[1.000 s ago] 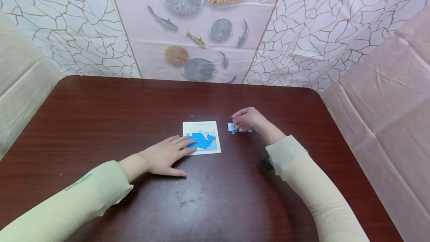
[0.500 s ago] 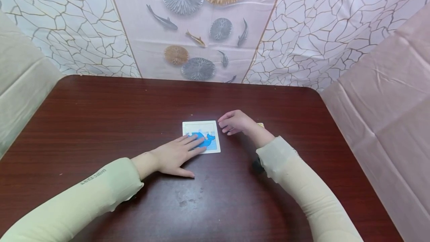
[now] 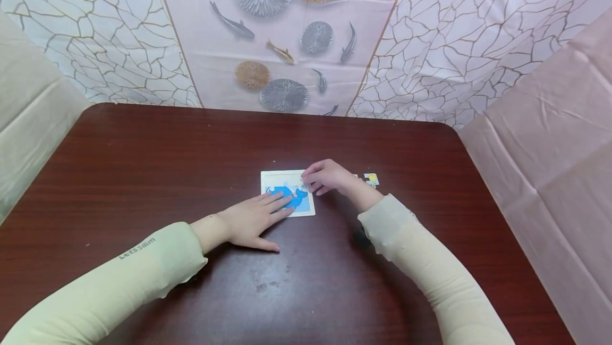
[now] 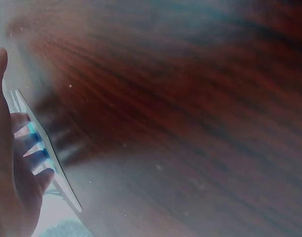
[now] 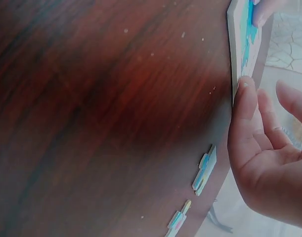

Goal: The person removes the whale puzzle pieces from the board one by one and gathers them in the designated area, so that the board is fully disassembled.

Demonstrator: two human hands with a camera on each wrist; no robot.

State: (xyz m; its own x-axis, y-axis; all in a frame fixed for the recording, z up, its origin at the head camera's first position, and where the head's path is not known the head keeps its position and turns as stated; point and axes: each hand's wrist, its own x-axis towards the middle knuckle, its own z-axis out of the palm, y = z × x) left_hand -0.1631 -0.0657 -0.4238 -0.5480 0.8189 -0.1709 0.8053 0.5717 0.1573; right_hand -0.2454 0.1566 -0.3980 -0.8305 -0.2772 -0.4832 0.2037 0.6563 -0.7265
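A square whale puzzle (image 3: 300,207) with a white frame lies on the dark table. My left hand (image 3: 251,220) rests flat across its lower left part with fingers spread, covering some of the blue whale. At the upper right of the frame, my right hand (image 3: 327,176) pinches a small pale puzzle piece, mostly hidden by the fingers. Its fingertips are right at the frame's edge in the right wrist view, where the right hand (image 5: 269,153) shows bent fingers. The left wrist view has the left hand's fingers (image 4: 37,157) lying over the board.
Loose puzzle pieces lie right of the board, among them one with a yellow sun (image 3: 371,178), partly behind the right wrist. Two pieces, a nearer one (image 5: 205,170) and a farther one (image 5: 176,224), show in the right wrist view. A patterned cloth (image 3: 287,42) hangs behind the table.
My right hand has moved left from the loose pieces to the board's right edge, uncovering the sun piece. My left hand has slid slightly right, farther over the puzzle.
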